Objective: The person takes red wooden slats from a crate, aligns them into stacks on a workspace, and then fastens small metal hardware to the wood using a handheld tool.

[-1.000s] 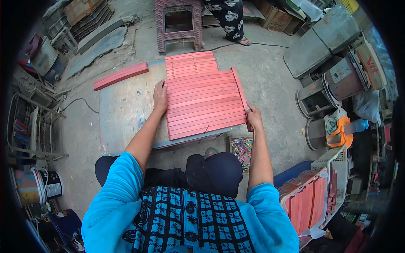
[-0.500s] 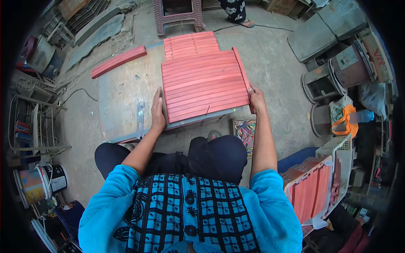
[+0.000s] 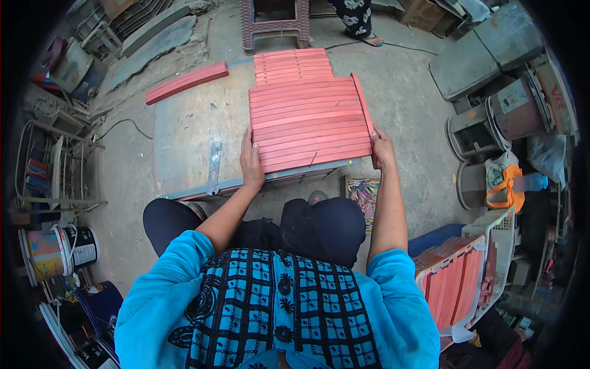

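A row of red-painted wooden strips (image 3: 310, 126) lies side by side on a low worktable (image 3: 184, 138). My left hand (image 3: 251, 163) lies along the row's left edge, its fingers stretched out and touching the strip ends. Along the right edge stands a single red strip (image 3: 361, 101), set crosswise to the others. My right hand (image 3: 382, 149) grips the near end of that crosswise strip, which rests against the row's right ends. Behind the row lies another set of red strips (image 3: 292, 66) with small dark dots. A flat metal tool (image 3: 214, 167) rests left of my left hand.
One thick red bar (image 3: 187, 82) lies at the table's far left. A plastic stool (image 3: 275, 27) stands beyond, near another person's foot (image 3: 372, 40). At right, a crate (image 3: 452, 286) holds red strips. A box of colourful sticks (image 3: 364, 197) sits below the table edge.
My left hand has moved right, closing the small gap to the row's left edge. My right hand still holds the crosswise strip. The whole view has shifted slightly.
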`<state>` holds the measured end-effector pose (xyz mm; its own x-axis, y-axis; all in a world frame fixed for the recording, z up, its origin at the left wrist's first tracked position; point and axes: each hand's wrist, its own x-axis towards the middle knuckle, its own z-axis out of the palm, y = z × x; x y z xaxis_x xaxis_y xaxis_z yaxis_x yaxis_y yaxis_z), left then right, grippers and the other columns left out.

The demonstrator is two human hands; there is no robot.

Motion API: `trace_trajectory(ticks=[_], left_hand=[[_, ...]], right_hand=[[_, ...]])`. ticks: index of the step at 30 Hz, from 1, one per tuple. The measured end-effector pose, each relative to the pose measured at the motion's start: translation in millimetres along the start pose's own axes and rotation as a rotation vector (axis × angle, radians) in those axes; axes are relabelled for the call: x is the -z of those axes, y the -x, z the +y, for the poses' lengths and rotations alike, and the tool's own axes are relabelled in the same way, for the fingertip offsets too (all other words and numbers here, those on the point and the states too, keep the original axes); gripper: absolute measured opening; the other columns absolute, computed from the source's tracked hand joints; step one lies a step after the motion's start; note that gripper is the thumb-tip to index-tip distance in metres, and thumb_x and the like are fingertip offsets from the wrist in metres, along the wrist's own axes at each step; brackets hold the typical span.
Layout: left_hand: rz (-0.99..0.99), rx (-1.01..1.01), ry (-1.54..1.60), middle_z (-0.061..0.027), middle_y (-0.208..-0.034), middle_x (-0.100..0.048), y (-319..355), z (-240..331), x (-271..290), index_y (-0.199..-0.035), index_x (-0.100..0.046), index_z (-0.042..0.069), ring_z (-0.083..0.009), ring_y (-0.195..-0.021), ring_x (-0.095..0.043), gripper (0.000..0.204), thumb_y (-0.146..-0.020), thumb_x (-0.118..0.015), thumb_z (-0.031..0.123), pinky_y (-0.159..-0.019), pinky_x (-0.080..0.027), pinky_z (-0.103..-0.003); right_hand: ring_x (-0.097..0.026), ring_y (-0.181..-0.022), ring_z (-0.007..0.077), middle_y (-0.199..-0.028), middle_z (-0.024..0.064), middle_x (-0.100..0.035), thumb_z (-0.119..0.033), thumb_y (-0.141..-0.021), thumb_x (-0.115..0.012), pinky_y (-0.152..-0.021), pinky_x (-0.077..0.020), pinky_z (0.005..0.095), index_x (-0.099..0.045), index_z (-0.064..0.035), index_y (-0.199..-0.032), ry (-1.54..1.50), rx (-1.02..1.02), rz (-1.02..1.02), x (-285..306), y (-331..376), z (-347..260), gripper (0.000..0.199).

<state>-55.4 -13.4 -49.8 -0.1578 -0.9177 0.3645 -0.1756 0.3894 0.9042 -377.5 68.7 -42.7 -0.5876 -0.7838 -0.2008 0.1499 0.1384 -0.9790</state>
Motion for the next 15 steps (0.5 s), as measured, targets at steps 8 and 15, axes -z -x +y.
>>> trace_trajectory(ticks=[8, 15], left_hand=[[-0.011, -0.066, -0.114, -0.0225, -0.135, -0.031, -2.3, 1.9, 22.5, -0.129, -0.030, -0.008, -0.0344, -0.126, -0.030, 0.051, -0.086, -0.038, 0.017, -0.104, -0.023, -0.037], [-0.051, 0.123, 0.053, -0.0156, -0.135, -0.034, -40.9, 31.3, 101.1, -0.124, -0.043, 0.007, -0.0317, -0.122, -0.036, 0.048, -0.077, -0.050, 0.009, -0.097, -0.034, -0.039]], right_hand=[[-0.053, -0.063, 0.0097, -0.083, 0.0073, -0.058, -0.012, -0.090, -0.043, -0.051, -0.0452, 0.0240, -0.045, -0.0038, -0.125, 0.097, -0.035, 0.142, 12.6, 3.2, -5.3, 0.036], [-0.050, -0.059, 0.0092, -0.073, 0.0046, -0.054, -0.017, -0.085, -0.055, -0.049, -0.0419, 0.0242, -0.054, -0.0026, -0.112, 0.488, 0.439, 0.259, -23.1, 32.2, -126.5, 0.030]])
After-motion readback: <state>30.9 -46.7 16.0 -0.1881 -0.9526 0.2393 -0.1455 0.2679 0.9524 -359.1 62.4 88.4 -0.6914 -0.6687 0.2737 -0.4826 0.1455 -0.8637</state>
